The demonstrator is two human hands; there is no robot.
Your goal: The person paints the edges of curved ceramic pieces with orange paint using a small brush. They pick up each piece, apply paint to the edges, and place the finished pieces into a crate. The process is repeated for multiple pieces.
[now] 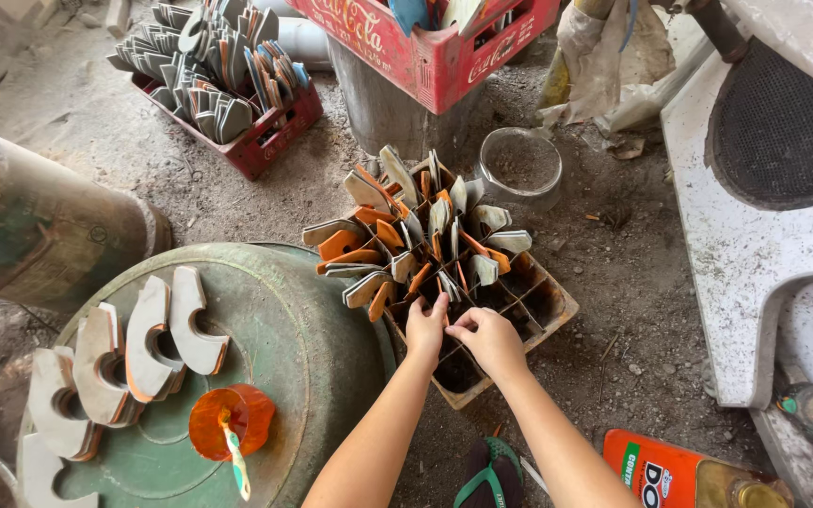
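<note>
My left hand (424,331) and my right hand (488,339) meet over a divided crate (557,315) on the ground. Their fingers pinch together at a flat curved piece near the crate's middle cells, and what they grip is mostly hidden. The crate's far cells hold several upright curved pieces (406,230), grey and orange. The near cells look dark and hollow.
A round green drum lid (308,348) at left carries curved grey pieces (148,339) and an orange cup with a brush (230,423). Two red crates (270,132) stand farther back, beside a glass jar (519,167). A white slab (745,245) lies right, an orange bottle (670,470) and my sandal (489,475) near.
</note>
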